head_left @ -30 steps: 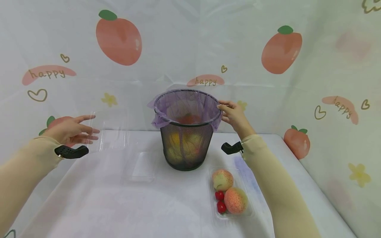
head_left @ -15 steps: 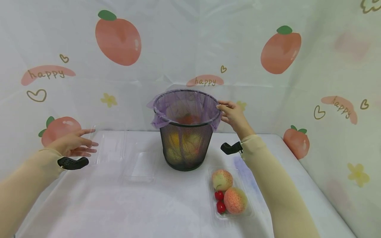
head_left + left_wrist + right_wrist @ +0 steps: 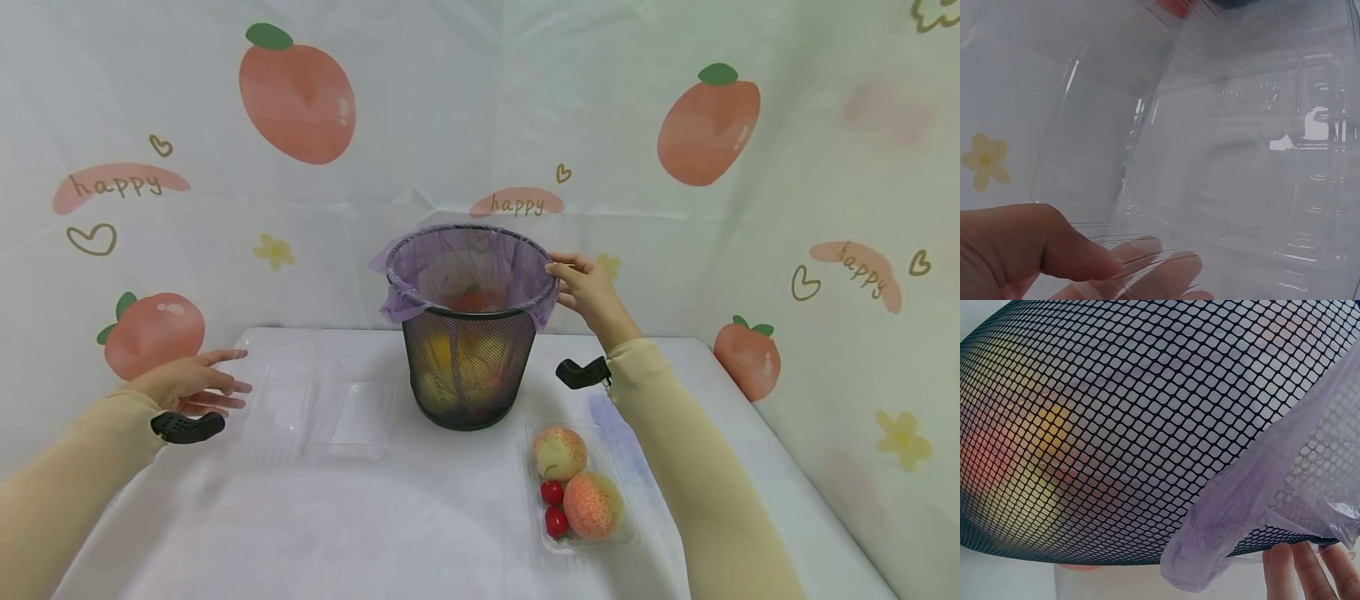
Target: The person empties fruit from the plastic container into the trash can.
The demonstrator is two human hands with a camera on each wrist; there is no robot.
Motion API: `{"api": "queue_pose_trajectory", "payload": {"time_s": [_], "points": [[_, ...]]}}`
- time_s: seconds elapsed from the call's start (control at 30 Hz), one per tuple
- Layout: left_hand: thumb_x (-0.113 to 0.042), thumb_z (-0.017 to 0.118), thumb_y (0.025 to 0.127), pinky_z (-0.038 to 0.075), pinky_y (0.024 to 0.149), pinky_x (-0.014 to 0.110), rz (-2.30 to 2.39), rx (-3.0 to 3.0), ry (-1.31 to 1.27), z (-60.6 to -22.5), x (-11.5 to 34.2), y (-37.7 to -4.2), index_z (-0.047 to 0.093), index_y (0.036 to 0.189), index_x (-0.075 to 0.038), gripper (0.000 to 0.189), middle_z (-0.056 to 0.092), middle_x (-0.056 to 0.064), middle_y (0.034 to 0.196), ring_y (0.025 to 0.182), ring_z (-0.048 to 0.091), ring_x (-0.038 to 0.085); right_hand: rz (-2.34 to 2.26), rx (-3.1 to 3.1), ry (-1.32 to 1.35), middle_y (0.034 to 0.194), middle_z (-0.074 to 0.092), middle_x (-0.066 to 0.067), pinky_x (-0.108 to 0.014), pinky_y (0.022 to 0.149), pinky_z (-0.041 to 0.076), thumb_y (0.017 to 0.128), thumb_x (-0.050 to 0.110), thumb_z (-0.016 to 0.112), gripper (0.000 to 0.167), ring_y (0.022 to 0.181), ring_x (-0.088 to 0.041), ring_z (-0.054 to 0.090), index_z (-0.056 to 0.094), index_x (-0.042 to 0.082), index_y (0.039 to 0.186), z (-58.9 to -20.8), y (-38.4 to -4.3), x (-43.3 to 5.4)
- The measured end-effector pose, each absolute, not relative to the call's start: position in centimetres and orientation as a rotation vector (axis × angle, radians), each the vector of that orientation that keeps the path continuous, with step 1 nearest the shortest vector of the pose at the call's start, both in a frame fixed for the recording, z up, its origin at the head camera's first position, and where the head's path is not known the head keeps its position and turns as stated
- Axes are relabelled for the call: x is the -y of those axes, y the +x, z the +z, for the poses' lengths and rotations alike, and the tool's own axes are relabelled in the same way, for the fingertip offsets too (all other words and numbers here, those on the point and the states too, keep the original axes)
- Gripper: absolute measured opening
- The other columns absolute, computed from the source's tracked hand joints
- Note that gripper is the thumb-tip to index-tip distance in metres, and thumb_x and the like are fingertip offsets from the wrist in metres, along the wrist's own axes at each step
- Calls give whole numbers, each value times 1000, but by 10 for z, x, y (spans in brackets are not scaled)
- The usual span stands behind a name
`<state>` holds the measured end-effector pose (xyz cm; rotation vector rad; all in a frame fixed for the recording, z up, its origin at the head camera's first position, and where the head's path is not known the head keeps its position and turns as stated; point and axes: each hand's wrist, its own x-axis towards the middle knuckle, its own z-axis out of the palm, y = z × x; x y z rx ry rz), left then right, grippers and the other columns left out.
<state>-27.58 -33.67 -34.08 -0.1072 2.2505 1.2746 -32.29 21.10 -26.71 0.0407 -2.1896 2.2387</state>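
At the left, my left hand pinches the near-left edge of a clear plastic container; its thumb lies on one side, with fingertips showing through the plastic. Another clear container section lies directly to its right on the table. In the middle stands a black mesh wastebasket lined with a purple plastic bag, yellow and red things showing dimly through the mesh. My right hand grips the basket's right rim, fingers against the outside beside the bag's fold.
Right of the basket, a clear tray holds two peaches and two red cherries. A white cloth with fruit prints hangs behind the table.
My left hand has come down with the clear container, which now lies low at the table beside the other clear section. The right hand has stayed at the basket's rim.
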Motion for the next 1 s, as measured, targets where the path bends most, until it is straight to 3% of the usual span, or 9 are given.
{"api": "queue_pose_trajectory", "payload": {"time_s": [0.53, 0.83, 1.0], "points": [[-11, 54, 93, 47, 65, 26, 1151, -2281, -148, -356, 352, -277, -3, 151, 0, 83, 73, 5, 106, 89, 72, 18, 2231, 2196, 34, 109, 54, 2, -15, 71, 56, 95, 15, 57, 45, 84, -10, 63, 49, 4, 138, -267, -322, -210], [-9, 55, 90, 48, 63, 23, 1141, -2282, -151, -366, 353, -278, -2, 151, 2, 84, 74, 0, 101, 84, 72, 13, 2251, 2180, 48, 107, 55, 1, -15, 70, 56, 95, 14, 57, 46, 81, -9, 64, 48, 3, 139, -266, -322, -211], [-9, 57, 89, 48, 63, 22, 1129, -2279, -168, -368, 349, -278, -1, 151, 3, 85, 72, 3, 102, 83, 72, 14, 2236, 2188, 44, 107, 56, 1, -15, 70, 56, 95, 15, 57, 46, 80, -8, 64, 48, 3, 139, -266, -322, -211]]}}
